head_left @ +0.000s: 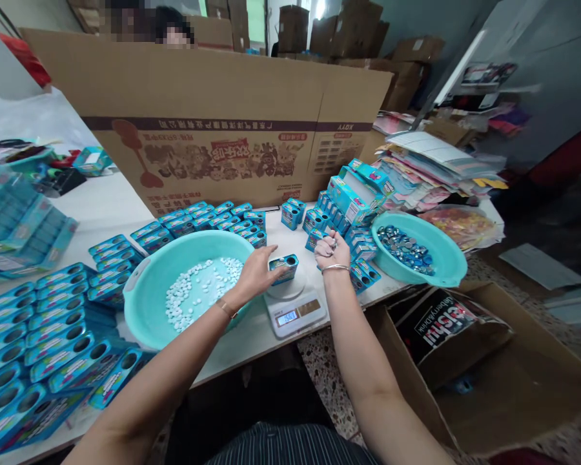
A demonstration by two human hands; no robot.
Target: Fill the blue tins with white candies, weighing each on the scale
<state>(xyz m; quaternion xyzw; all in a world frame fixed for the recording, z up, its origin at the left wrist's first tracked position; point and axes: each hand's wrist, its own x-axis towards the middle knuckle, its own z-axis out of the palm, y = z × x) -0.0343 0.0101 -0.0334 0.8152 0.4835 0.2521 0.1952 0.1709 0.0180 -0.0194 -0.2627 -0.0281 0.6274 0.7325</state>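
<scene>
A small blue box (284, 268) with a round dark hole in its top stands on a white digital scale (297, 313), whose display is lit. My left hand (257, 270) is at the box's left end, thumb against its side and index finger stretched out above. Left of the scale, a turquoise basin (142, 290) holds many small white tablets. My right hand (332, 252) is closed, palm up, right of the scale; something small and shiny shows at its fingers, too small to name. Farther right, another turquoise basin (448, 265) contains shiny blue wrapped pieces.
Rows of blue boxes (53, 329) cover the table's left side, with more behind the basin. A large cardboard box (232, 84) stands at the back. Stacked packaging (426, 161) lies back right. An open carton (527, 387) sits on the floor at right.
</scene>
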